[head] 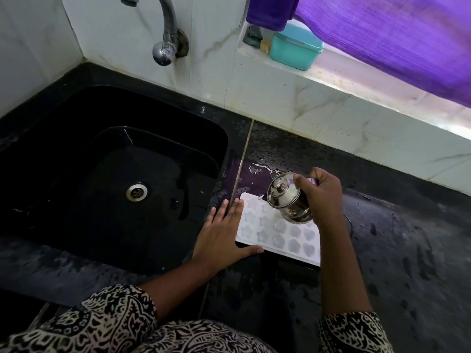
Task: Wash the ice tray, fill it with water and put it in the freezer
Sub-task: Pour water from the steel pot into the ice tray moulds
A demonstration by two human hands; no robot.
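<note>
A white ice tray [285, 240] with star- and heart-shaped cells lies flat on the black counter, just right of the sink. My left hand [221, 230] rests flat against the tray's left edge, fingers straight, thumb along the tray's near edge. My right hand [323, 197] grips a shiny steel cup [288, 197] and holds it tilted over the far cells of the tray. Whether water is running from the cup cannot be made out.
A black sink [114, 174] with a steel drain [136, 191] lies to the left under a chrome tap [165, 34]. The wet black counter [395, 250] stretches right. A teal box [295, 47] sits on the white ledge under a purple curtain [395, 34].
</note>
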